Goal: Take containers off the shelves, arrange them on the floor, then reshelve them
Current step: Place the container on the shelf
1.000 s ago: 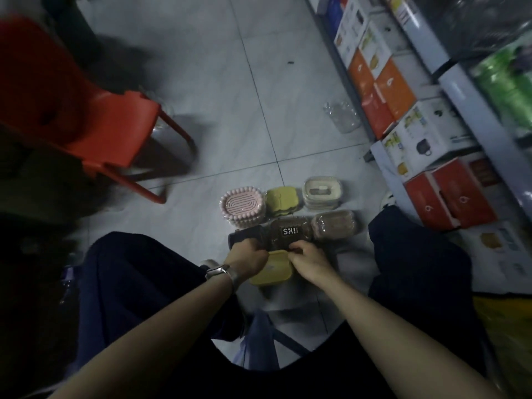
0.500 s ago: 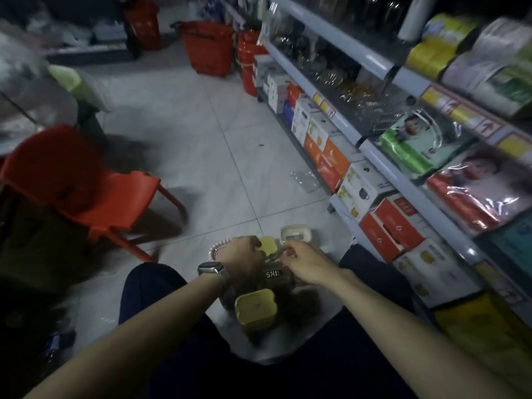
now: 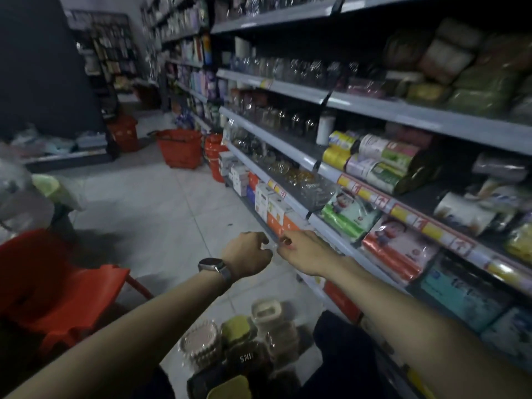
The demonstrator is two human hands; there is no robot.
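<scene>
1. Hands: the left hand (image 3: 246,259) and the right hand (image 3: 302,251) were both raised and close together. They were above the floor (image 3: 144,211) and just in front of the shelves (image 3: 403,113) on the right.
2. The fingers of both hands were curled inward, with the tips nearly meeting. A faint clear glint showed between them. I could not tell whether it was a transparent container being held or only blur, so no grip was recorded for either hand.
3. The containers sat on the near floor by the person's knees, touching or just beside one another. They were a pink box (image 3: 198,341), a green-lidded box (image 3: 234,331), a cream-lidded jar (image 3: 266,309), a dark jar (image 3: 247,358) and a yellow lid (image 3: 229,388).
4. Judged step: a reach toward the shelves, either to fetch one more item or to begin reshelving. The frame did not settle which.
5. Handling note: anything clear and smooth is best carried with both hands, one of them under the base. It should go onto bare shelf, well away from the glassware (image 3: 273,116).
6. Risk: the light was dim and the group was tight, so a forearm or knee could topple the jars.
</scene>
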